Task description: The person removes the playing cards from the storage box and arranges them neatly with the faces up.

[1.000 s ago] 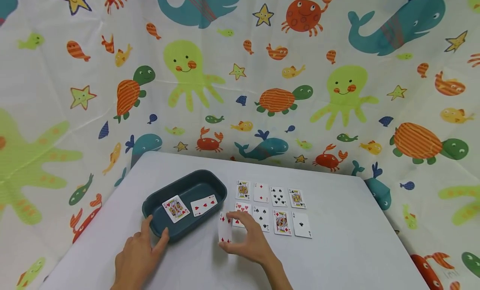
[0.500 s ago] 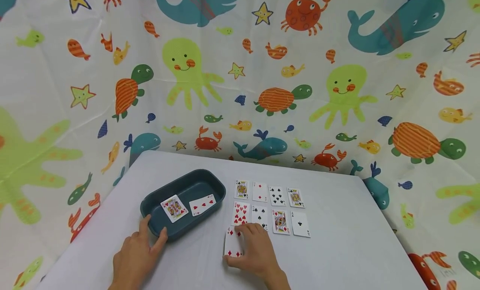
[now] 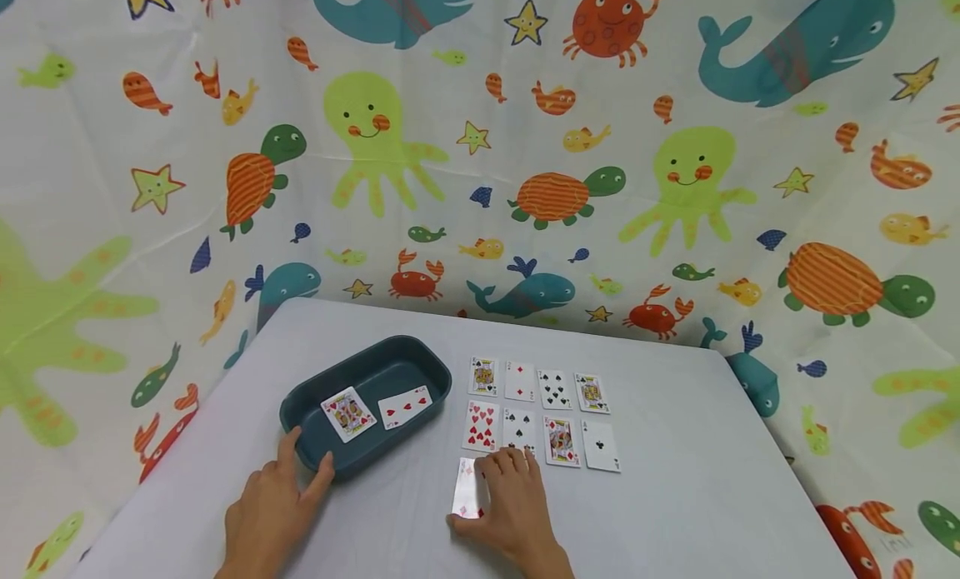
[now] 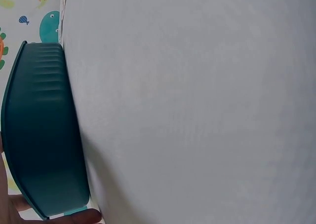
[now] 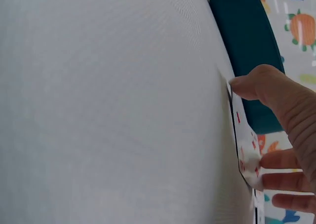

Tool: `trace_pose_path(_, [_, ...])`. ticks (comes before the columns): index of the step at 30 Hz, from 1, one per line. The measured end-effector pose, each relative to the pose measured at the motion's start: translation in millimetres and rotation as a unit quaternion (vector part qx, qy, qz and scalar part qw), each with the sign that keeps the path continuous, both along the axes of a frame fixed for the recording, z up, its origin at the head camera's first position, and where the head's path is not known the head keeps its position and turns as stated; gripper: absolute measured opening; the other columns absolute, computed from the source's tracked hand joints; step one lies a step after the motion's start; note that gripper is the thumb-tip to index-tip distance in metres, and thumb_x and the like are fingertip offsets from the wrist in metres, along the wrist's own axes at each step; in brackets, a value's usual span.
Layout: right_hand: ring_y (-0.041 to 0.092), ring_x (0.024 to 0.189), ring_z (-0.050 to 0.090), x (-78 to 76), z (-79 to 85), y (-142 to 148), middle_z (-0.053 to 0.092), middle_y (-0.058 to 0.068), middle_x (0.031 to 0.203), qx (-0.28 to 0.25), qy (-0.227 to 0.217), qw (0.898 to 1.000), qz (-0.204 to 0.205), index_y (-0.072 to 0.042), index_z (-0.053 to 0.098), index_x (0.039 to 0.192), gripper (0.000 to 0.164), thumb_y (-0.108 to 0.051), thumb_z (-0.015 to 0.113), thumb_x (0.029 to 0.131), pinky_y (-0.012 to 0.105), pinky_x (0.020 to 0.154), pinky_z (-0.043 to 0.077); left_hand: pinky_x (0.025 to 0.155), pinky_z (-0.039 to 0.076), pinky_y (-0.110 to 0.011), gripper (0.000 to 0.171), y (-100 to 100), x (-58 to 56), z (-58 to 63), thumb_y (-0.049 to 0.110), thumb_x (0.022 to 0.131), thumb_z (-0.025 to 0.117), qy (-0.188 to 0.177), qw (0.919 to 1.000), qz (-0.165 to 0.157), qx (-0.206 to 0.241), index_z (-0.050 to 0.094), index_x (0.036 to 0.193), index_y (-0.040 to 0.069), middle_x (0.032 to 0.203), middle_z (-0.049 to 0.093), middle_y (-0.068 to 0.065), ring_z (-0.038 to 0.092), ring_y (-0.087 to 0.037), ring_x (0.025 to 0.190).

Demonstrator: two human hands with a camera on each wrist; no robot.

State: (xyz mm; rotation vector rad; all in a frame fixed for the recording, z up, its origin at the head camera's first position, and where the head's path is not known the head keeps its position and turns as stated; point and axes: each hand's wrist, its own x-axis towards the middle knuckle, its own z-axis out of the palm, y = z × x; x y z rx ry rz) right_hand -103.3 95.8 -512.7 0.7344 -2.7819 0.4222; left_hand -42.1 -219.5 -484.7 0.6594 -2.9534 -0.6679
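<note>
A dark teal tray (image 3: 360,461) stands at the left of the white table. My left hand (image 3: 270,508) holds its near left corner between thumb and forefinger. Inside the tray lie a red face card (image 3: 348,414) and a three of hearts (image 3: 406,406). My right hand (image 3: 513,500) pinches a red diamond playing card (image 3: 467,489) by its near and far edges, low over the table just in front of two rows of cards. The hand covers the card's right part. In the right wrist view, the playing card (image 5: 239,130) looks slightly bent beneath thumb and fingers.
Two rows of face-up cards lie behind my right hand, among them a hearts card (image 3: 481,426), a red face card (image 3: 562,441) and an ace of clubs (image 3: 602,446). A printed sea-animal curtain (image 3: 480,146) hangs behind the white table (image 3: 690,479).
My right hand has brought the diamond card from beside the tray, rightward and down, to the near side of the rows; the card has turned flatter. My left hand stays at the tray.
</note>
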Motion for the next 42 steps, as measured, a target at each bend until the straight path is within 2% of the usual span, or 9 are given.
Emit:
trace_pose_path(10, [0.024, 0.119, 0.056, 1.9, -2.9, 0, 0.066, -0.002, 0.114, 0.002, -0.012, 1.000, -0.008, -0.019, 0.069, 0.116, 0.071, -0.073, 0.077, 0.071, 0.055, 0.113, 0.037, 0.071, 0.053, -0.066, 0.089, 2, -0.1, -0.9, 0.067, 0.097, 0.048, -0.004, 1.0000, -0.001, 0.000, 0.033, 0.151, -0.003, 0.113, 0.063, -0.037, 0.062, -0.048, 0.100])
trace_pose_path(15, [0.023, 0.117, 0.056, 1.9, -2.2, 0, 0.066, -0.002, 0.113, -0.004, 0.006, 1.000, -0.002, -0.018, 0.069, 0.115, 0.068, -0.070, 0.077, 0.072, 0.055, 0.111, 0.039, 0.071, 0.053, -0.065, 0.087, 2, -0.1, -1.3, 0.063, 0.098, 0.050, 0.000, 1.0000, 0.001, -0.003, 0.034, 0.151, -0.003, 0.112, 0.063, -0.037, 0.063, -0.046, 0.096])
trace_pose_path(19, [0.020, 0.113, 0.056, 0.8, 2.8, 0, 0.065, -0.005, 0.110, -0.045, 0.022, 0.999, 0.003, -0.018, 0.069, 0.113, 0.066, -0.068, 0.080, 0.071, 0.049, 0.106, 0.043, 0.070, 0.054, -0.064, 0.087, 2, -0.3, -1.0, 0.064, 0.098, 0.050, 0.001, 1.0000, 0.003, -0.007, 0.034, 0.151, -0.003, 0.111, 0.063, -0.037, 0.062, -0.045, 0.094])
trace_pose_path(22, [0.017, 0.110, 0.057, -1.3, 10.7, -3, 0.066, -0.007, 0.111, -0.119, -0.009, 0.993, 0.007, -0.018, 0.070, 0.115, 0.064, -0.066, 0.081, 0.073, 0.043, 0.099, 0.048, 0.071, 0.054, -0.064, 0.088, 2, -0.5, -1.0, 0.065, 0.097, 0.049, -0.001, 1.0000, 0.003, -0.008, 0.034, 0.151, -0.003, 0.111, 0.063, -0.037, 0.063, -0.044, 0.094])
trace_pose_path(24, [0.015, 0.111, 0.057, -2.8, 17.2, -5, 0.066, -0.007, 0.115, -0.182, -0.059, 0.982, 0.008, -0.019, 0.070, 0.119, 0.064, -0.064, 0.081, 0.075, 0.042, 0.097, 0.050, 0.072, 0.054, -0.065, 0.089, 1, -0.9, -1.0, 0.066, 0.097, 0.048, -0.003, 1.0000, 0.003, -0.008, 0.034, 0.151, -0.002, 0.112, 0.063, -0.036, 0.063, -0.044, 0.094])
trace_pose_path(29, [0.023, 0.120, 0.059, -6.9, 32.9, -13, 0.064, -0.004, 0.127, -0.313, -0.178, 0.933, 0.004, -0.023, 0.066, 0.130, 0.062, -0.057, 0.080, 0.081, 0.051, 0.103, 0.046, 0.072, 0.053, -0.065, 0.091, 1, -1.8, -0.5, 0.068, 0.096, 0.048, -0.008, 0.9999, 0.004, -0.008, 0.033, 0.152, -0.002, 0.111, 0.063, -0.036, 0.063, -0.044, 0.094])
trace_pose_path(32, [0.027, 0.123, 0.059, -10.3, 40.1, -18, 0.064, -0.003, 0.131, -0.356, -0.189, 0.915, 0.002, -0.023, 0.065, 0.132, 0.060, -0.052, 0.081, 0.082, 0.055, 0.104, 0.045, 0.072, 0.054, -0.065, 0.091, 1, -1.5, -0.5, 0.068, 0.096, 0.047, -0.008, 0.9999, 0.005, -0.008, 0.033, 0.152, -0.003, 0.111, 0.063, -0.036, 0.062, -0.044, 0.094])
trace_pose_path(36, [0.025, 0.122, 0.059, -14.7, 49.3, -27, 0.064, -0.006, 0.133, -0.397, -0.182, 0.899, 0.007, -0.022, 0.064, 0.134, 0.057, -0.047, 0.080, 0.084, 0.056, 0.104, 0.045, 0.072, 0.053, -0.066, 0.090, 1, -0.8, -0.7, 0.068, 0.097, 0.047, 0.001, 1.0000, 0.005, -0.008, 0.034, 0.152, -0.002, 0.114, 0.063, -0.037, 0.062, -0.045, 0.096])
trace_pose_path(42, [0.022, 0.123, 0.059, -20.9, 57.0, -42, 0.065, -0.003, 0.134, -0.463, -0.212, 0.859, 0.041, -0.020, 0.063, 0.136, 0.053, -0.036, 0.079, 0.088, 0.053, 0.107, 0.045, 0.072, 0.053, -0.065, 0.088, 2, -0.6, 1.5, 0.066, 0.097, 0.049, 0.003, 0.9999, 0.006, -0.009, 0.035, 0.151, -0.002, 0.113, 0.064, -0.036, 0.062, -0.045, 0.096])
